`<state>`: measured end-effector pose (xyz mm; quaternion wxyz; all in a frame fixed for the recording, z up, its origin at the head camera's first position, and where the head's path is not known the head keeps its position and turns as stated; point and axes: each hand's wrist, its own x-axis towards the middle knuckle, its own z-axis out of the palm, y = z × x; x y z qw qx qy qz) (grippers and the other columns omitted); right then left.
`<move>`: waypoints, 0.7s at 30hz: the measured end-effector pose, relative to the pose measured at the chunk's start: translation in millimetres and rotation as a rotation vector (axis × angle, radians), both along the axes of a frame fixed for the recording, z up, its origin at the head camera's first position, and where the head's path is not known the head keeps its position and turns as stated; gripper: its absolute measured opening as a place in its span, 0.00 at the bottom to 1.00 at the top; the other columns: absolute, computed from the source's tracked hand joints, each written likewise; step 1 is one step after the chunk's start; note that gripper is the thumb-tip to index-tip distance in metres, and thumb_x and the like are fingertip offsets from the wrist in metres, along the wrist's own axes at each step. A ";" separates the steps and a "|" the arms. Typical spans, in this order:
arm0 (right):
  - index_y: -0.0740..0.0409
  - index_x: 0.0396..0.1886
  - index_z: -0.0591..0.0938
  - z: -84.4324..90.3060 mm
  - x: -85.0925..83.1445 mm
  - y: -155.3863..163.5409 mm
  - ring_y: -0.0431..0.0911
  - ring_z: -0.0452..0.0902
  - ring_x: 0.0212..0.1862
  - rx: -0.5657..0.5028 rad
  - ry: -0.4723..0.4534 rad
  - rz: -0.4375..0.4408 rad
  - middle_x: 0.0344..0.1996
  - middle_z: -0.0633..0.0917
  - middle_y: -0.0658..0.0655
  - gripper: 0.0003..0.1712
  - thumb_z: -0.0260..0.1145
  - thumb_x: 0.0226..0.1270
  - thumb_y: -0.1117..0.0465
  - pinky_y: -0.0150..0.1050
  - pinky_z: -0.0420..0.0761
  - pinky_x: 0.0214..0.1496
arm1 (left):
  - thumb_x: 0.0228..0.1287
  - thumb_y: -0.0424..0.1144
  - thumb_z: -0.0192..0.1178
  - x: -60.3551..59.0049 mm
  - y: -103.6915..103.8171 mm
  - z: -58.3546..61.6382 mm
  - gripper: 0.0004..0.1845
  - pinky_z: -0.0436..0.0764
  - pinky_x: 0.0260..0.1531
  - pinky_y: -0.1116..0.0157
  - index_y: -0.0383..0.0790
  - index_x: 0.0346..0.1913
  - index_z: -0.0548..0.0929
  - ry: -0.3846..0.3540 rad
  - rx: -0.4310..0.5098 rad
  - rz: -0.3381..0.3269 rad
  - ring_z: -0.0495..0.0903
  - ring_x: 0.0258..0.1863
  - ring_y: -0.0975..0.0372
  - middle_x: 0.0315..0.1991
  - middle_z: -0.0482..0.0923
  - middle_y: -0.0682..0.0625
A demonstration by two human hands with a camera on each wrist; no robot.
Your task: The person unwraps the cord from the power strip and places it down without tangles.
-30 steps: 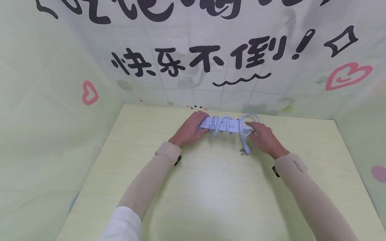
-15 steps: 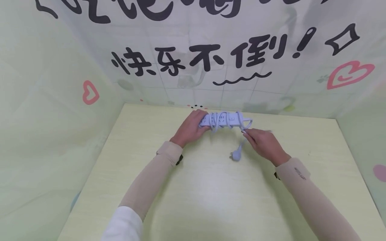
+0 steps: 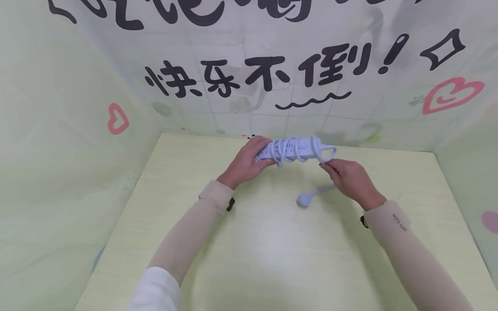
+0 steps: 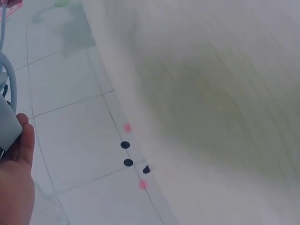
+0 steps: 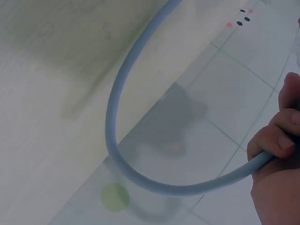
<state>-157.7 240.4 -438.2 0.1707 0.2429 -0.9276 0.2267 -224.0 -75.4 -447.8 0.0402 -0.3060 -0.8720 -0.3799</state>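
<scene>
A white power strip (image 3: 309, 148), its cord wound several times around it, is held above the back of the table. My left hand (image 3: 247, 160) grips its left end; the left wrist view shows the thumb and a finger against the strip's edge (image 4: 8, 125). At the strip's right end my right hand (image 3: 353, 181) pinches the cord (image 3: 328, 153). In the right wrist view the fingers curl round the cord (image 5: 112, 117), which sweeps away in a wide loop. The plug (image 3: 304, 200) hangs below on the free end, left of the right hand.
The pale wooden table (image 3: 264, 259) reaches back to a printed cloth wall (image 3: 218, 121) with black lettering, close behind the strip. Cloth side walls (image 3: 50, 172) stand at left and right. A small blue thing (image 3: 98, 258) shows at the table's left edge.
The right hand has shifted its hold on the cord and moved slightly right. The plug has swung from the strip's right end to lower left. The strip has risen a little.
</scene>
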 end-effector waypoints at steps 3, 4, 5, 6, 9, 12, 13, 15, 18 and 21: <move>0.63 0.42 0.88 5.7 -6.6 6.7 0.43 0.69 0.22 0.000 -0.008 -0.020 0.23 0.86 0.56 0.06 0.68 0.68 0.68 0.39 0.69 0.28 | 0.67 0.46 0.69 2.1 -2.6 4.3 0.25 0.78 0.56 0.60 0.45 0.63 0.77 0.010 -0.032 -0.043 0.74 0.54 0.60 0.60 0.76 0.50; 0.64 0.44 0.89 8.2 -8.9 8.7 0.46 0.74 0.23 -0.001 -0.003 -0.025 0.28 0.89 0.59 0.08 0.68 0.68 0.68 0.40 0.72 0.28 | 0.67 0.47 0.68 3.0 -3.7 4.7 0.25 0.78 0.56 0.60 0.45 0.63 0.77 0.012 -0.055 -0.053 0.74 0.55 0.60 0.61 0.76 0.50; 0.64 0.46 0.89 11.5 -10.8 10.2 0.49 0.79 0.25 -0.007 0.005 -0.024 0.32 0.91 0.61 0.09 0.68 0.68 0.68 0.43 0.76 0.29 | 0.67 0.47 0.68 4.0 -5.0 4.9 0.25 0.78 0.57 0.60 0.44 0.63 0.77 0.015 -0.082 -0.061 0.73 0.55 0.60 0.61 0.76 0.49; 0.64 0.46 0.89 14.7 -13.0 11.3 0.51 0.82 0.28 -0.013 0.018 -0.024 0.36 0.91 0.62 0.10 0.68 0.68 0.68 0.47 0.79 0.31 | 0.67 0.47 0.68 4.9 -6.3 4.7 0.25 0.77 0.58 0.60 0.44 0.63 0.77 0.019 -0.113 -0.067 0.73 0.57 0.59 0.62 0.75 0.49; 0.64 0.46 0.90 25.5 -16.3 14.5 0.55 0.88 0.34 -0.029 0.069 -0.019 0.37 0.92 0.63 0.10 0.69 0.68 0.66 0.53 0.83 0.37 | 0.68 0.48 0.68 6.7 -5.8 0.8 0.25 0.76 0.59 0.60 0.42 0.63 0.77 0.038 -0.201 -0.097 0.73 0.57 0.59 0.61 0.76 0.49; 0.64 0.43 0.90 38.0 -14.1 13.6 0.53 0.87 0.32 -0.037 0.138 -0.003 0.34 0.92 0.61 0.08 0.70 0.66 0.67 0.50 0.82 0.35 | 0.68 0.49 0.67 8.5 -4.4 -2.9 0.26 0.76 0.59 0.61 0.41 0.63 0.77 0.071 -0.264 -0.122 0.72 0.57 0.58 0.61 0.76 0.49; 0.64 0.43 0.90 43.0 -12.2 12.0 0.52 0.87 0.31 -0.039 0.160 0.007 0.33 0.92 0.60 0.08 0.70 0.66 0.68 0.48 0.82 0.35 | 0.68 0.50 0.67 8.9 -3.6 -4.2 0.26 0.76 0.59 0.61 0.41 0.63 0.77 0.082 -0.280 -0.124 0.72 0.57 0.58 0.60 0.76 0.49; 0.63 0.42 0.90 54.1 -6.5 7.0 0.49 0.86 0.30 -0.041 0.194 0.035 0.32 0.91 0.59 0.08 0.71 0.64 0.69 0.45 0.80 0.34 | 0.68 0.50 0.67 9.5 -2.7 -5.6 0.26 0.77 0.58 0.62 0.40 0.63 0.77 0.094 -0.300 -0.118 0.73 0.56 0.58 0.60 0.77 0.48; 0.62 0.43 0.90 72.2 5.0 -3.5 0.47 0.86 0.30 -0.029 0.206 0.096 0.32 0.92 0.58 0.09 0.72 0.63 0.68 0.42 0.80 0.34 | 0.69 0.50 0.66 8.7 -1.8 -8.0 0.27 0.77 0.56 0.63 0.39 0.64 0.77 0.100 -0.330 -0.080 0.72 0.54 0.58 0.60 0.76 0.49; 0.61 0.45 0.90 88.6 19.7 -14.1 0.43 0.83 0.28 0.003 0.188 0.175 0.32 0.92 0.56 0.10 0.70 0.69 0.62 0.38 0.80 0.31 | 0.70 0.46 0.65 6.9 -2.1 -8.1 0.26 0.77 0.55 0.63 0.39 0.66 0.76 0.082 -0.337 -0.034 0.72 0.54 0.58 0.61 0.75 0.48</move>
